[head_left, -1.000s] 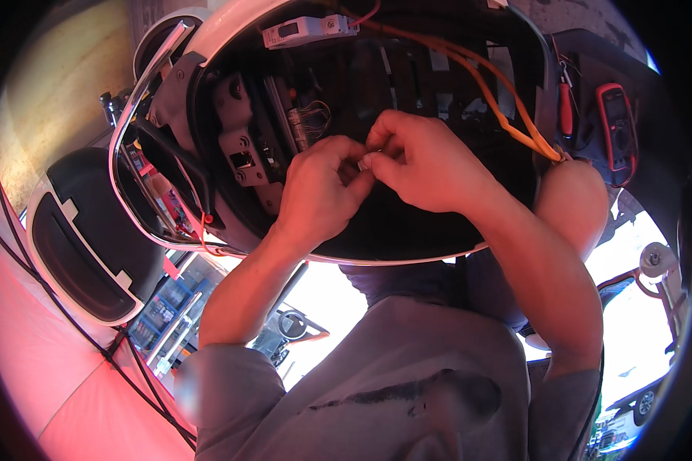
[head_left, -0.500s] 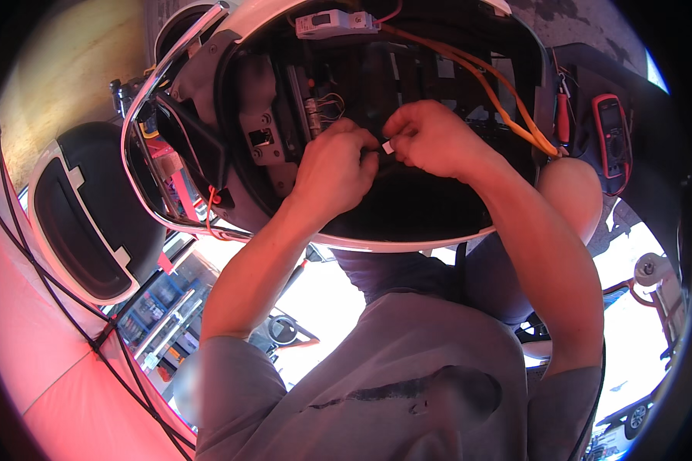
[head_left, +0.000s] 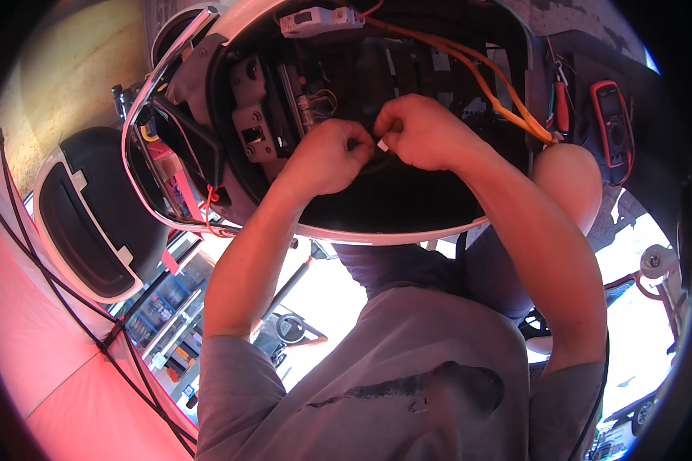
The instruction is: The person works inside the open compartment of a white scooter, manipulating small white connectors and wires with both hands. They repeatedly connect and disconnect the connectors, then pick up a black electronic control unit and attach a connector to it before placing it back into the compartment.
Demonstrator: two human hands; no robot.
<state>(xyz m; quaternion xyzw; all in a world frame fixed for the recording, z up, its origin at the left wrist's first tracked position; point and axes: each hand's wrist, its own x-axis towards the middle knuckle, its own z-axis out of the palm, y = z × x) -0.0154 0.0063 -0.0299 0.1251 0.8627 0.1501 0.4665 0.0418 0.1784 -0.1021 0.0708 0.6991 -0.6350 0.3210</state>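
Observation:
Both my hands are inside the open body (head_left: pixel 407 207) of a white scooter, among dark wiring and parts. My right hand (head_left: pixel 423 132) pinches a small white connector (head_left: pixel 382 144) between thumb and fingers. Touching it from the left, my left hand (head_left: pixel 324 157) is closed with its fingertips on a black wire (head_left: pixel 370 166) right at that connector. The fingers hide how the wire and the connector meet. Orange cables (head_left: pixel 477 73) run from the top of the compartment down to the right, past my right wrist.
A white switch module (head_left: pixel 319 20) sits at the compartment's top edge. A red and black multimeter (head_left: pixel 612 123) and a red-handled tool (head_left: pixel 561 107) lie at the right. A black seat panel with a white rim (head_left: pixel 81 211) stands at the left. My knee (head_left: pixel 567 178) is at the right.
Both hands stay pinched together at the same spot in the wiring. The view has shifted, so the compartment and hands sit slightly higher and further right in the picture.

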